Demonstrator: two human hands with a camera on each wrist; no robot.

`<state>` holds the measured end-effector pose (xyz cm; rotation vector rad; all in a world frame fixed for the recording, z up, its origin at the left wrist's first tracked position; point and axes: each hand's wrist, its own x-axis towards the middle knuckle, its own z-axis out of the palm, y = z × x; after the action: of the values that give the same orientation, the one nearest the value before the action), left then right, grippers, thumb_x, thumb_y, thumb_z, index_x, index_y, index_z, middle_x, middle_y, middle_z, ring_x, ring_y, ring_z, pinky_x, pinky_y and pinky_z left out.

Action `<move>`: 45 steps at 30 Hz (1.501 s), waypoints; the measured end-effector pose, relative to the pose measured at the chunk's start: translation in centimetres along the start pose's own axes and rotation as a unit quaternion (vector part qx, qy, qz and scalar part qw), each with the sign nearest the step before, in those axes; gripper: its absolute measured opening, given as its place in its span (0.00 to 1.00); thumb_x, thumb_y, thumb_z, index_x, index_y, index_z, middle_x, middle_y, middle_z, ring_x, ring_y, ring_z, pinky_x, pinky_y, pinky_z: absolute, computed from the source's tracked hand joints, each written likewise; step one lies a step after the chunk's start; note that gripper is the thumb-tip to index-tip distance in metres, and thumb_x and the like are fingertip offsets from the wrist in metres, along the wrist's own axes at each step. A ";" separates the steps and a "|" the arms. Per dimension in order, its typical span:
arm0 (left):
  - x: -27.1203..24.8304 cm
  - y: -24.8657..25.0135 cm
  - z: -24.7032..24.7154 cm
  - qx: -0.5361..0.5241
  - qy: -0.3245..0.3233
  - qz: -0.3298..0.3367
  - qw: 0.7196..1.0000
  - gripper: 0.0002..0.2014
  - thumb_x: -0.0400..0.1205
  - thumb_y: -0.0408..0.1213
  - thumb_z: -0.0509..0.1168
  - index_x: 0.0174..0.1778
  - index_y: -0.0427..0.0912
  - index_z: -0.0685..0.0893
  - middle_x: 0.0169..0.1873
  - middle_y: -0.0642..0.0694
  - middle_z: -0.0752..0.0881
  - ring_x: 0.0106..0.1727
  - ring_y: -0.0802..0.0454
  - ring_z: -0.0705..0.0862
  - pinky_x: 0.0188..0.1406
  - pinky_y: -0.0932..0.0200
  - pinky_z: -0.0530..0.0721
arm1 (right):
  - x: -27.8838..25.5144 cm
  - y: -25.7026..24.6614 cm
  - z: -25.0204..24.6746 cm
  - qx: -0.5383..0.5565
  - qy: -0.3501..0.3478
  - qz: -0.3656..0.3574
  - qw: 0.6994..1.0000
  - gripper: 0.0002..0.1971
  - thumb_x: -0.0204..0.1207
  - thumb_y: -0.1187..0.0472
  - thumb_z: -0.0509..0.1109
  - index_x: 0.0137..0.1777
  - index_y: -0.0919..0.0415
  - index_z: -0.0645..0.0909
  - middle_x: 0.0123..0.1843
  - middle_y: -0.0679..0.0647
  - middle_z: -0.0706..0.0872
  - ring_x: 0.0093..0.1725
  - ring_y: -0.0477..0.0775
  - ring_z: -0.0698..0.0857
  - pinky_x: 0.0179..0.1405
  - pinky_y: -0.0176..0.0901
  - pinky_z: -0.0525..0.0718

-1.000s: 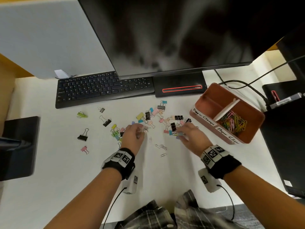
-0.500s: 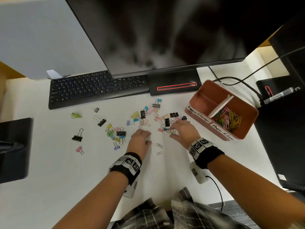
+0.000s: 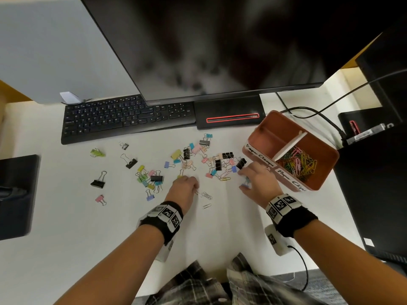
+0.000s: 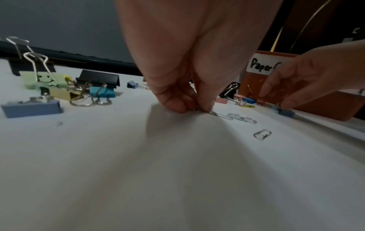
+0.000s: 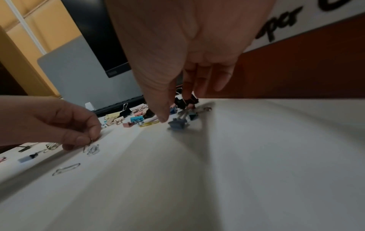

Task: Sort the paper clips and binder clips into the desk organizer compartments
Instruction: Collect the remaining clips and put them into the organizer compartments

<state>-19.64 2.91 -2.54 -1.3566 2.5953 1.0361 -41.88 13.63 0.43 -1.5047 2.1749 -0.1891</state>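
My left hand is low on the white desk and pinches a silver paper clip between thumb and fingertips. More silver paper clips lie just right of it. My right hand hovers with spread fingers over a small blue binder clip, its thumb tip beside the clip. Several coloured and black binder clips are scattered between the hands and the keyboard. The reddish-brown organizer stands at the right; its near compartment holds coloured paper clips, the far one looks empty.
A black keyboard and the monitor's base lie behind the clips under a large dark monitor. Cables run behind the organizer. Dark equipment stands at the right edge and left edge.
My left hand has come back from the binder clip pile to the silver paper clips and pinched one. My right hand has shifted right, toward the organizer, over the blue binder clip.
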 end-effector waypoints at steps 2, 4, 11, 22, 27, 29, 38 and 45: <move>0.1 -0.1 -0.4 -0.020 0.001 0.019 1.000 0.06 0.80 0.28 0.59 0.45 0.38 0.81 0.42 0.44 0.80 0.45 0.49 0.77 0.47 0.58 0.76 | 0.4 -0.8 -0.2 -0.016 0.001 -0.046 0.999 0.19 0.72 0.58 0.71 0.63 0.52 0.79 0.63 0.50 0.81 0.61 0.55 0.79 0.63 0.51 0.78; -0.1 -0.3 -0.6 -0.030 0.013 0.052 0.998 0.05 0.79 0.28 0.62 0.42 0.39 0.82 0.42 0.48 0.77 0.44 0.53 0.75 0.46 0.65 0.71 | 1.1 -1.7 0.0 -0.022 -0.013 -0.082 0.996 0.18 0.73 0.59 0.70 0.64 0.51 0.79 0.65 0.50 0.81 0.64 0.55 0.77 0.65 0.53 0.76; -1.2 0.0 -0.1 0.035 -0.034 0.140 0.989 0.02 0.78 0.32 0.66 0.40 0.38 0.84 0.54 0.46 0.81 0.52 0.52 0.75 0.56 0.64 0.72 | 3.7 -2.8 1.1 -0.065 -0.051 -0.093 0.992 0.11 0.78 0.59 0.66 0.59 0.54 0.83 0.60 0.52 0.83 0.63 0.57 0.78 0.62 0.48 0.70; -0.5 0.8 0.1 0.059 -0.055 0.036 0.996 0.07 0.82 0.33 0.59 0.51 0.38 0.81 0.49 0.40 0.82 0.55 0.43 0.77 0.55 0.54 0.75 | 4.1 -3.6 0.2 -0.189 -0.077 -0.139 0.969 0.10 0.76 0.60 0.64 0.50 0.55 0.87 0.53 0.54 0.85 0.58 0.59 0.80 0.57 0.51 0.75; -1.3 0.3 0.2 0.103 -0.023 0.061 0.993 0.06 0.81 0.34 0.60 0.45 0.38 0.82 0.48 0.40 0.79 0.54 0.42 0.74 0.53 0.48 0.78 | 2.9 -3.5 0.4 -0.260 -0.051 -0.143 0.954 0.04 0.55 0.57 0.80 0.26 0.51 0.86 0.30 0.47 0.85 0.33 0.52 0.85 0.34 0.44 0.78; -1.3 0.3 -0.5 0.063 -0.040 0.071 0.995 0.06 0.82 0.33 0.59 0.44 0.38 0.80 0.44 0.44 0.79 0.50 0.46 0.73 0.52 0.51 0.76 | 2.6 -3.1 0.7 -0.253 -0.031 -0.156 0.954 0.04 0.59 0.58 0.78 0.27 0.51 0.85 0.30 0.48 0.85 0.31 0.54 0.84 0.34 0.45 0.76; -1.1 2.5 -0.4 0.048 -0.101 0.061 0.992 0.16 0.82 0.36 0.60 0.66 0.43 0.76 0.53 0.43 0.81 0.59 0.48 0.74 0.61 0.57 0.72 | 0.2 -0.2 -0.3 -0.053 -0.005 -0.131 0.990 0.14 0.75 0.56 0.57 0.36 0.56 0.83 0.31 0.52 0.86 0.32 0.57 0.84 0.35 0.46 0.83; -0.3 3.0 -0.1 0.049 -0.094 0.045 0.993 0.07 0.81 0.33 0.61 0.47 0.34 0.82 0.50 0.39 0.78 0.55 0.44 0.74 0.54 0.55 0.75 | -1.0 0.1 -0.4 -0.016 -0.058 -0.105 0.993 0.10 0.77 0.62 0.64 0.54 0.56 0.85 0.49 0.56 0.89 0.47 0.61 0.86 0.45 0.47 0.84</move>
<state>-21.61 4.23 -0.75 -1.0735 2.5503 0.9812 -41.88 14.49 1.06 -1.7179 1.9375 -0.1342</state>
